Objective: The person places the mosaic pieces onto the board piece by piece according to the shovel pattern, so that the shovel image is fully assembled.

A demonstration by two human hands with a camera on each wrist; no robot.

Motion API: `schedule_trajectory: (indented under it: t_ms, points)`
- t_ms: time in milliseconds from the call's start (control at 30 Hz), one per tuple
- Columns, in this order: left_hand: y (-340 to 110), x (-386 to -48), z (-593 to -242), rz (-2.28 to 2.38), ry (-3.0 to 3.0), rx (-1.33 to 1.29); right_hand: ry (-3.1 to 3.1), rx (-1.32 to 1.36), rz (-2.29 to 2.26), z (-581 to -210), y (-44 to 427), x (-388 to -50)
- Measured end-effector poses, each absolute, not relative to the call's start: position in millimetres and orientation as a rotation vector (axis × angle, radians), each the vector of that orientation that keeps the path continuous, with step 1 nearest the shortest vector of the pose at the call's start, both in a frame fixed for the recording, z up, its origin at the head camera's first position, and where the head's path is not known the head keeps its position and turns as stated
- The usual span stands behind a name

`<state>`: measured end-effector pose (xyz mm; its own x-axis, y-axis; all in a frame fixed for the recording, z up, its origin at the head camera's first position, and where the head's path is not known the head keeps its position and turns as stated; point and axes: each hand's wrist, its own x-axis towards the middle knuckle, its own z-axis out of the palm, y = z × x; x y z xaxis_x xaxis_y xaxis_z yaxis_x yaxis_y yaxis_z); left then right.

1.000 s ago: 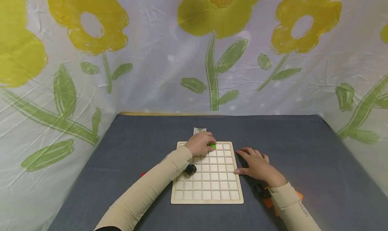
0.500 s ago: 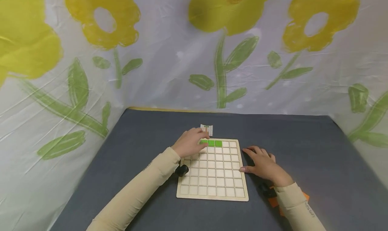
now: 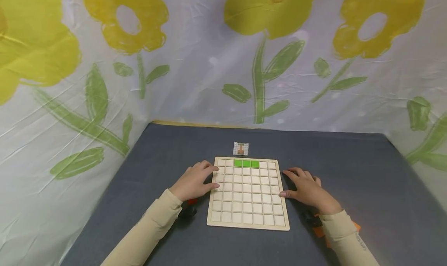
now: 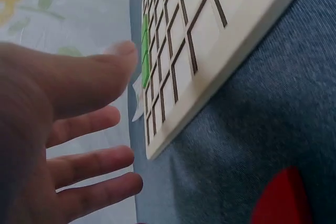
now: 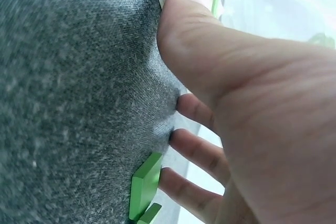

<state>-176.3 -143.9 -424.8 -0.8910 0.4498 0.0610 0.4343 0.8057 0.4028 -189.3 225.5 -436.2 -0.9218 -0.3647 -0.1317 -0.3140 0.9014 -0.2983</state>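
Observation:
A pale wooden grid board (image 3: pixel 251 226) lies flat on the table. Three green square tiles (image 3: pixel 246 164) sit side by side in its far row. My left hand (image 3: pixel 195 180) hovers by the board's left edge, holding nothing, its thumb and fingers apart in the left wrist view. At the opposite edge is my right hand (image 3: pixel 307 190); its thumb rests on the board's rim while the other fingers reach down to the cloth, as the right wrist view shows. Loose green tiles (image 5: pixel 144 187) lie near those fingertips. Under my left wrist a red piece (image 4: pixel 283 200) shows.
A small printed card (image 3: pixel 241 148) with a grid pattern lies just beyond the board. Orange pieces (image 3: pixel 319 231) are partly hidden beneath the right forearm. Dark cloth covers the table (image 3: pixel 174 142), and a flower-printed curtain (image 3: pixel 195 64) hangs behind and at the sides.
My left hand has withdrawn from the far row to the board's left edge, uncovering the three green tiles and the card. The view has shifted a little; the right hand stays put.

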Motion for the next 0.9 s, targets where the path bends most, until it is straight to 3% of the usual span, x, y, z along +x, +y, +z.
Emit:
schedule_trajectory:
  t_ms: [367,900]
  points:
    - [-154.5,-168.9,-433.9,0.543,2.927,0.752,2.857,-0.448,-0.419,-428.6,221.2,-177.8]
    - [-184.7,-148.0,-413.8,0.491,2.947,0.641,2.844,-0.425,-0.407,-380.9,251.9,-163.8]
